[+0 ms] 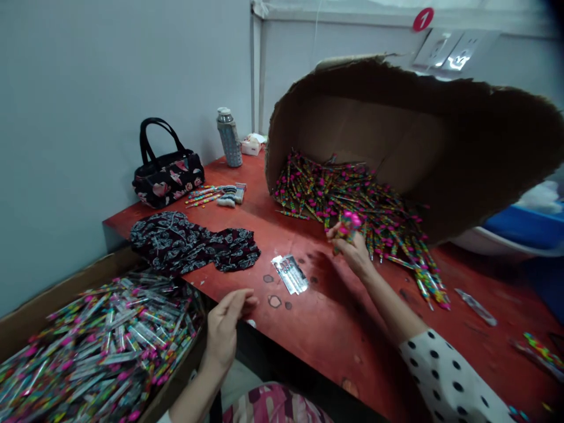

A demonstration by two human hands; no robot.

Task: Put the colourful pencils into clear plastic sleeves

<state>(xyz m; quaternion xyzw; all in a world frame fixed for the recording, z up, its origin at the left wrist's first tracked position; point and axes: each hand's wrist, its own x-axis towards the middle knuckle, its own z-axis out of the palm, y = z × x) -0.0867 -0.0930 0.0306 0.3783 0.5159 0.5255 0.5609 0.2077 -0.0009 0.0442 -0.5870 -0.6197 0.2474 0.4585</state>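
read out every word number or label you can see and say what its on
"1": white numeral on the round red sticker high on the wall
Silver packet on the red table: its print is too blurred to read
Wrapped pens in the box: any print is too small to read

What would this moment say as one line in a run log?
right hand: holds pens | left hand: open, empty | nearby: tipped carton, bagged pens
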